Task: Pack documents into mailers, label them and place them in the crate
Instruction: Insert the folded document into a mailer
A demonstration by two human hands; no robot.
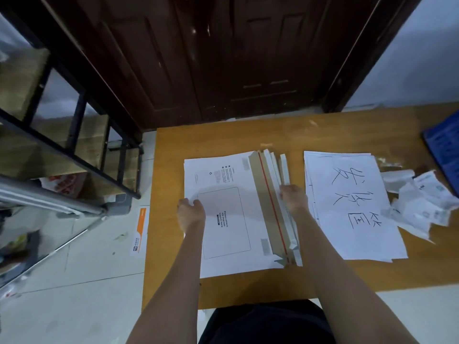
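Observation:
A stack of white cardboard mailers lies in the middle of the wooden table, flaps open to the right, with a brown inner strip and a red tear line. My left hand rests on the stack's left edge, its fingers curled over the top mailer. My right hand grips the fanned flaps on the right side. To the right lies a pile of white documents; the top sheet bears large handwritten characters.
Crumpled label backing papers lie at the table's right. A blue item sits at the far right edge. A dark metal shelf rack stands at left, a dark wooden door behind. An orange and white envelope lies on the floor.

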